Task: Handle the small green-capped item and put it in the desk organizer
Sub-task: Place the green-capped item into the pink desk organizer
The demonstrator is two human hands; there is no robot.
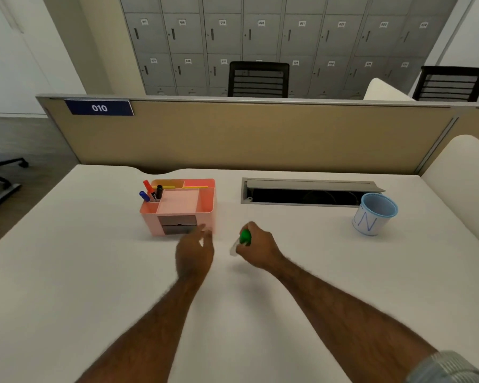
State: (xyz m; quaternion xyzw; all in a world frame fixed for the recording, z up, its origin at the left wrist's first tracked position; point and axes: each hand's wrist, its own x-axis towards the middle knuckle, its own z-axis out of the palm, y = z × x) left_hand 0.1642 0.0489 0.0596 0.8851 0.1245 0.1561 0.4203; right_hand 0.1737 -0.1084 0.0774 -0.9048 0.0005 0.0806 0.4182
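A small item with a green cap (245, 236) and a pale, blurred body sits in my right hand (256, 246), whose fingers are closed around it just above the white desk. To its left, my left hand (195, 248) hovers with fingers apart, blurred by motion, near the front right corner of the pink desk organizer (205, 201). The organizer has several open compartments on top and a grey drawer at the front. Red, blue and black markers stand in its left rear compartments.
A white and blue cup (372, 215) with blue marks stands at the right. An open grey cable tray (304, 193) lies behind my right hand. A beige partition (246, 134) closes the desk's far edge; chairs and lockers stand beyond it.
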